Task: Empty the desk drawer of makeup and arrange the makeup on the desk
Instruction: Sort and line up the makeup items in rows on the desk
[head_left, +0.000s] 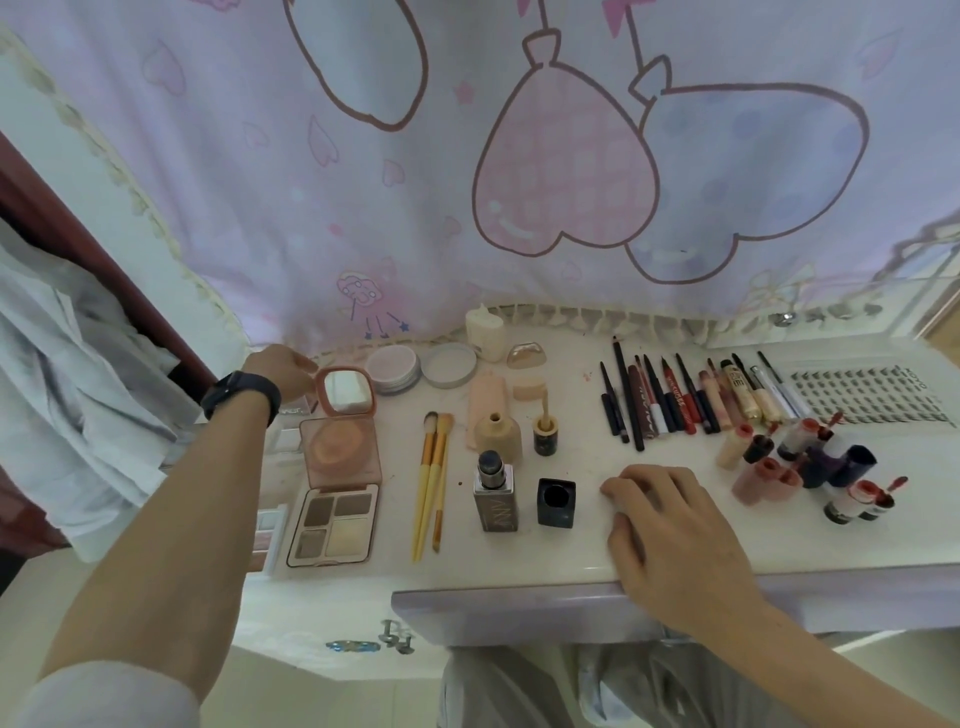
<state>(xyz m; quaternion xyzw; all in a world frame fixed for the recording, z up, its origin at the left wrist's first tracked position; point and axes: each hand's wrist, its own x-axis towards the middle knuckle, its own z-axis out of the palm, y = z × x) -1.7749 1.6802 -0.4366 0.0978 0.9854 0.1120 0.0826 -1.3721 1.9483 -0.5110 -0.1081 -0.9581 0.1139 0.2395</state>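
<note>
Currently, the left hand (283, 371) is pinching the mirrored lid of an open pink compact (343, 415). The right hand (670, 514) is resting flat, fingers relaxed, on the desk (587, 545), with a bottle (494, 499) lettered "ANN" standing left of those fingers.

Glossy desk (597, 551) w/ plastic compact (340, 452), cloth curtain (415, 208).

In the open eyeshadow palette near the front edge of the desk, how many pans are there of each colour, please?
Brown pans: 3
Pale cream pans: 1
Total in the eyeshadow palette: 4
</note>
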